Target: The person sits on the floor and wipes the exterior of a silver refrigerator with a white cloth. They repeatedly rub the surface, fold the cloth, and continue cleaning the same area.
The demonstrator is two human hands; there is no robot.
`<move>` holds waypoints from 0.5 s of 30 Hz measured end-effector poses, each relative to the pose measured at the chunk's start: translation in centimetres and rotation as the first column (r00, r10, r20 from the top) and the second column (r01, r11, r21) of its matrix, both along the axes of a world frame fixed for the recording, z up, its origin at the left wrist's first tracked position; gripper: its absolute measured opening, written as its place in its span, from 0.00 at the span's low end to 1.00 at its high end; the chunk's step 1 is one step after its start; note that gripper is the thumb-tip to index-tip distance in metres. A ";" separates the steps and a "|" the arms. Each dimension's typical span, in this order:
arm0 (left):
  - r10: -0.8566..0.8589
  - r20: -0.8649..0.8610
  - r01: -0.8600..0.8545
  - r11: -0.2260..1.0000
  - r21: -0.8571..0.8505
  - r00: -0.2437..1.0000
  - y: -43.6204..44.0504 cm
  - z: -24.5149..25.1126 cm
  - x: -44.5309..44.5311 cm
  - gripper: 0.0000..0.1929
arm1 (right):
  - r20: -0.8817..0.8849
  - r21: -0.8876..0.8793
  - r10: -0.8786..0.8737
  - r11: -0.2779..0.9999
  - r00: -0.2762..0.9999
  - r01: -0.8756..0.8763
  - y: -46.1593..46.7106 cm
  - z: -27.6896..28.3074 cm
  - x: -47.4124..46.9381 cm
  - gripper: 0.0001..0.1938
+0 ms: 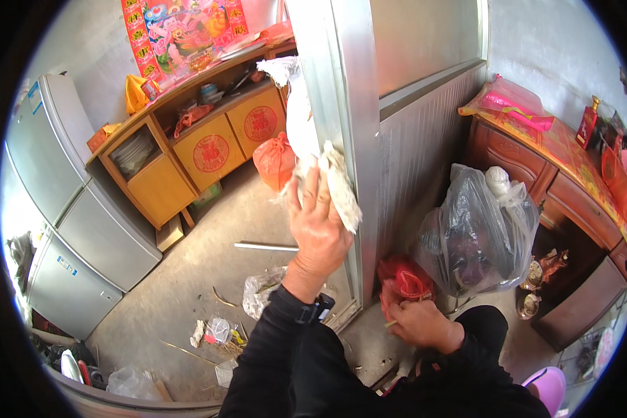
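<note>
My left hand (321,237) presses a dirty white rag (339,188) flat against the upright aluminium door frame (363,172), fingers stretched upward over it. A white sack (300,115) and a knotted orange-red plastic bag (274,161) show just beyond those fingers. Lower right, my right hand (423,324) is closed around a thin yellowish stick (392,324), mostly hidden by the fingers. Right behind that hand is a red bag (405,279); whether the hand touches it I cannot tell.
Beside the red bag stands a large clear plastic bag (475,245), before a dark wooden cabinet (507,146). At left are a grey refrigerator (115,235) and a yellow sideboard (157,183). On the floor lie a white strip (266,246), crumpled plastic (258,292) and litter (219,332).
</note>
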State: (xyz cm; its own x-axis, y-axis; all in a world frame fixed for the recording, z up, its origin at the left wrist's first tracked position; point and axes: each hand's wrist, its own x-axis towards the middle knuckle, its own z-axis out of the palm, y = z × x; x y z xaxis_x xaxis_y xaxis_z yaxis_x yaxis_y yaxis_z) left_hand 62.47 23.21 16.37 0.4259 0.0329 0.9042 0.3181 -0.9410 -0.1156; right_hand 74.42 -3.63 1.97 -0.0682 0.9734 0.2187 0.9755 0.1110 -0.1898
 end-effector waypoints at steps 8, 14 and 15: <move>-0.048 0.083 0.065 0.973 -0.222 0.995 -1.5 -10.3 0.4 0.30 | -0.050 -0.119 -0.011 0.993 0.999 0.005 1.1 0.6 -1.2 0.20; -0.034 0.006 0.034 0.944 -0.329 0.999 -2.7 -15.4 -1.0 0.29 | -0.053 -0.222 -0.017 0.975 0.998 0.005 1.7 0.1 -1.8 0.19; -0.044 -0.005 0.040 0.938 -0.343 0.999 -2.8 -15.9 -1.1 0.30 | -0.056 -0.182 -0.007 0.983 0.998 -0.004 1.7 0.1 -1.9 0.16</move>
